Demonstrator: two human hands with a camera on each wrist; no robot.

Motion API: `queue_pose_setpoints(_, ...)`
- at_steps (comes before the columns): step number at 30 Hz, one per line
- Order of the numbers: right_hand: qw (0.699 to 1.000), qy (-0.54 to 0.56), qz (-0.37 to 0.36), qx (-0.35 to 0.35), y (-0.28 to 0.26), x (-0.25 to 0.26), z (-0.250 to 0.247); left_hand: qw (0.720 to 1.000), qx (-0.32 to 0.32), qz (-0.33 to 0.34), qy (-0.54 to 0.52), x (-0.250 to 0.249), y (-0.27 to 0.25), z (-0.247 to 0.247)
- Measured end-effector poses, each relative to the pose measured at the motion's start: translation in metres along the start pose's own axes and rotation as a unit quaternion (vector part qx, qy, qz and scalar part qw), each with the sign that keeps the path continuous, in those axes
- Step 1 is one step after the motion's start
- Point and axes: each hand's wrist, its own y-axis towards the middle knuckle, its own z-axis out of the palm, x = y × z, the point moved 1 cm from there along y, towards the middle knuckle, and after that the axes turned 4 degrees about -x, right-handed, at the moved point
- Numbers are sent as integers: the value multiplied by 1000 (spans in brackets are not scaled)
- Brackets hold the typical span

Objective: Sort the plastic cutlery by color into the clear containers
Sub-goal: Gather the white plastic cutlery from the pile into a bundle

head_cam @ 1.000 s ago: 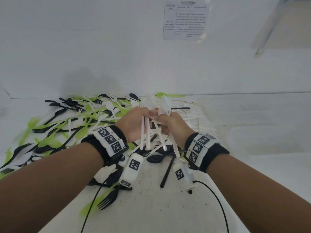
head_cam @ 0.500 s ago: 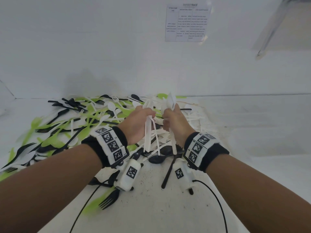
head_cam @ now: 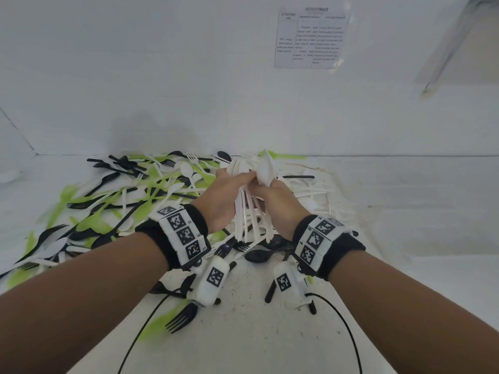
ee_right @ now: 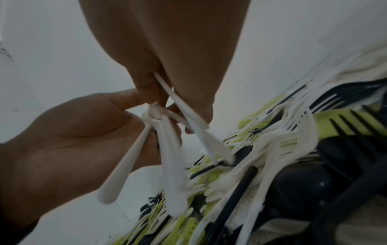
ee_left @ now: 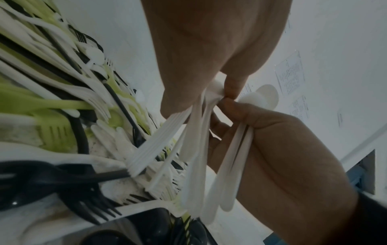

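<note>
Black fork (head_cam: 180,322) nearest on the white table (head_cam: 256,333), left hand (head_cam: 218,197) and right hand (head_cam: 272,198) both gripping a bundle of white cutlery (head_cam: 247,220) above a mixed cutlery pile (head_cam: 129,201), printed sheet (head_cam: 310,39) on the wall behind.

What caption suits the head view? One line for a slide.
Left hand and right hand grip white plastic cutlery above a mixed pile.

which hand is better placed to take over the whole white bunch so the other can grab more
Left, tentatively. The left hand already grips most of the white cutlery bunch by the necks, while the right hand holds only a few pieces, so its grip frees more easily.
</note>
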Motion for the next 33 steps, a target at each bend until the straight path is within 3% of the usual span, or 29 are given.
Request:
queue_pose_setpoints(3,999,31,22,-2,0,1,-2,1000,-10,-13,-25,1,3,-4)
queue_pose_setpoints(8,985,-40,47,-158,12,-8,-21,1000,-29,-7,-1,5,11,-12)
queue_pose_setpoints(11,987,-12,88,-131,8,-9,-18,1000,-24,0,14,6,12,-12)
queue_pose_setpoints(16,995,13,57,-75,5,-6,0,1000,14,-10,9,9,13,-6)
queue_pose_setpoints(21,995,20,25,-95,5,-3,8,999,36,-14,-29,7,5,-3)
queue_pose_setpoints(24,989,88,39,-109,7,-2,7,996,84,-20,-16,4,1,-1)
queue_pose_setpoints(27,978,176,78,-82,4,4,7,996,73,-27,-36,2,0,-5)
queue_pose_setpoints(33,995,62,41,-64,1,5,3,998,37,-30,-34,2,0,-12)
